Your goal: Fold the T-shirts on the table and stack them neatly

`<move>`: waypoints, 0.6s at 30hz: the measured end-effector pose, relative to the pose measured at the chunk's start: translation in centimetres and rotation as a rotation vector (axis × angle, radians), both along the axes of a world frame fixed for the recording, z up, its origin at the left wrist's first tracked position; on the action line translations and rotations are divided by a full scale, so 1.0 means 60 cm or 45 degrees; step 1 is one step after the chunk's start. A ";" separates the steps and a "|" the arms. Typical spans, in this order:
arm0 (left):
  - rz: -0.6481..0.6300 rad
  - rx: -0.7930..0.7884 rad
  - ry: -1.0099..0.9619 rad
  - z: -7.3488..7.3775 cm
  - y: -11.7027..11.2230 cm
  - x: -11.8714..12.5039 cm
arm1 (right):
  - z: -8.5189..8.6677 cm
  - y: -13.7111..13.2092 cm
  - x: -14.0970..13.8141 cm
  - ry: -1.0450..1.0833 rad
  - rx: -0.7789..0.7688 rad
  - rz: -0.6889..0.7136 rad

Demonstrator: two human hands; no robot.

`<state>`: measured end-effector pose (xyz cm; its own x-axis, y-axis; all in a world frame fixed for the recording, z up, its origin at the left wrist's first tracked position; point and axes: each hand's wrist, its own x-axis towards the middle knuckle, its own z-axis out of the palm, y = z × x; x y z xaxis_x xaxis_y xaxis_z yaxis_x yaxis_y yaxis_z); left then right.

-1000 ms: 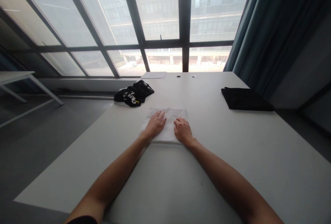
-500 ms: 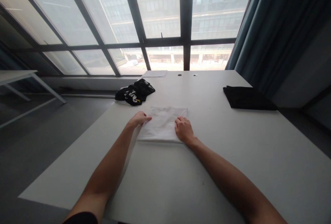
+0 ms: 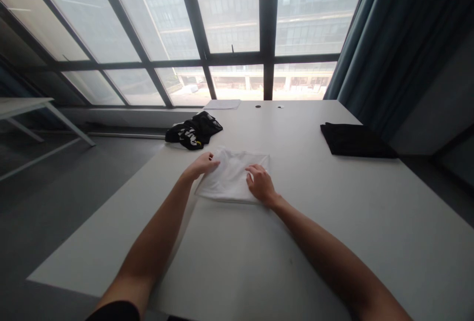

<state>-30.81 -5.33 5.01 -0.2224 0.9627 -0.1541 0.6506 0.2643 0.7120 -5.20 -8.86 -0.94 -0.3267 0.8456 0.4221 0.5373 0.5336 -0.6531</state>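
A folded white cloth (image 3: 233, 180), maybe a garment, lies flat on the white table in front of me, with soft wrinkles across its top. At its left edge my left hand (image 3: 203, 164) is closed on the fabric, which lifts slightly there. My right hand (image 3: 261, 183) is over the right part of the cloth, fingers apart and loosely bent. Whether those fingertips press on the fabric or hover just above it, I cannot tell.
On the white table (image 3: 303, 232), a crumpled black garment (image 3: 194, 131) with a white print lies at the back left, and a folded black cloth (image 3: 355, 140) at the right. A flat white sheet (image 3: 222, 104) is at the far edge. Another table (image 3: 25, 106) stands left.
My left hand has moved slightly away from me, raising the cloth's left side and wrinkling it. My right hand has shifted a little left, its fingers spreading.
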 end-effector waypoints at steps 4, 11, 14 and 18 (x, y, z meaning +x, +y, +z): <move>-0.108 0.223 -0.065 0.023 -0.012 0.031 | 0.008 0.003 -0.020 0.561 -0.443 0.176; -0.478 0.393 0.023 0.019 -0.062 0.151 | 0.040 -0.001 -0.027 1.065 -0.901 0.202; -0.570 0.363 -0.136 0.014 -0.077 0.188 | 0.041 0.005 -0.013 1.027 -0.879 -0.015; -0.580 0.163 -0.579 0.020 -0.086 0.202 | 0.042 0.014 0.010 0.977 -0.897 -0.130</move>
